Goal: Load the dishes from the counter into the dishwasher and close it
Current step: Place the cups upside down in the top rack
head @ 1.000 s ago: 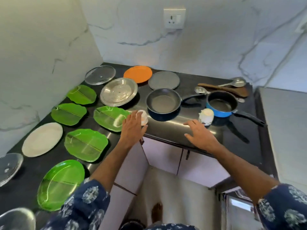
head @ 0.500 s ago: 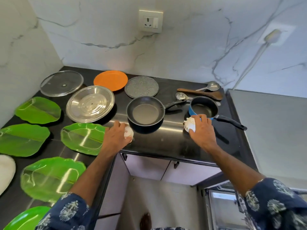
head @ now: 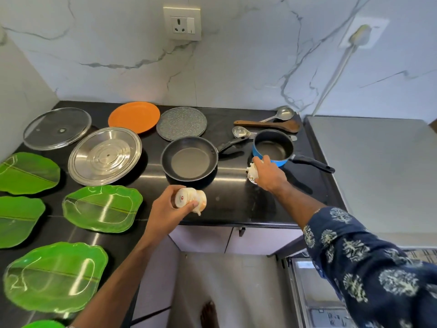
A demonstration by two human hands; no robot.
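Six green plates (head: 102,208), two pans (head: 189,158), two cups (head: 190,200)

2 small white cups (head: 190,200) (head: 252,172), tipped sideways, held above the black counter (head: 236,202).

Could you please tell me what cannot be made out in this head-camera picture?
- Small white cup in the right hand: mostly hidden by its grip.
- Open dishwasher at lower right: cut off by the bottom edge and the patterned blue sleeve.
- Red mark on the left hand's white cup: too small.
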